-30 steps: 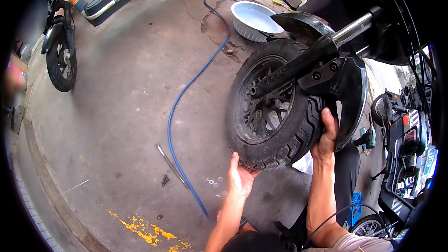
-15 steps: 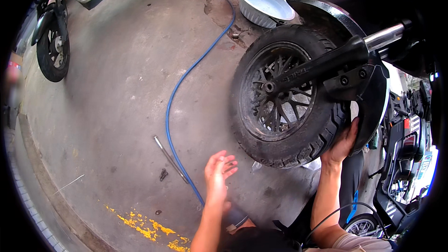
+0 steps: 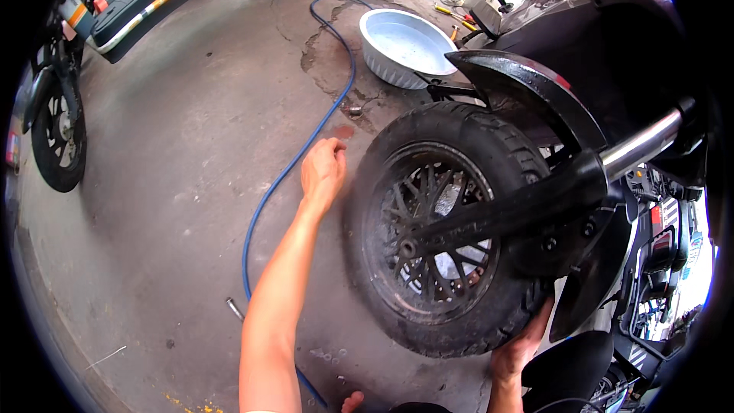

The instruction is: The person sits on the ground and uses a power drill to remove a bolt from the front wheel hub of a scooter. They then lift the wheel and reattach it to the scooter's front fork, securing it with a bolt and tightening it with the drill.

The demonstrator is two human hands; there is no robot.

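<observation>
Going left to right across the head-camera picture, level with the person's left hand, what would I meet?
Parked vehicle's black spoked front wheel, thin blue hose, bare left hand, large black treaded wheel, shiny silver metal fork tube.

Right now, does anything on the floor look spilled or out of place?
Possibly: a dark stain marks the floor near the basin, like spilled liquid. A metal rod lies loose, partly behind the left forearm.

Left hand (image 3: 323, 174) bare, forearm (image 3: 271, 329) bare down to lower edge. Right hand (image 3: 516, 353) bare too, lower right. Plain black trouser leg (image 3: 572, 365), lower right of frame. Bare toe (image 3: 352, 402), bottom edge, left of centre.
</observation>
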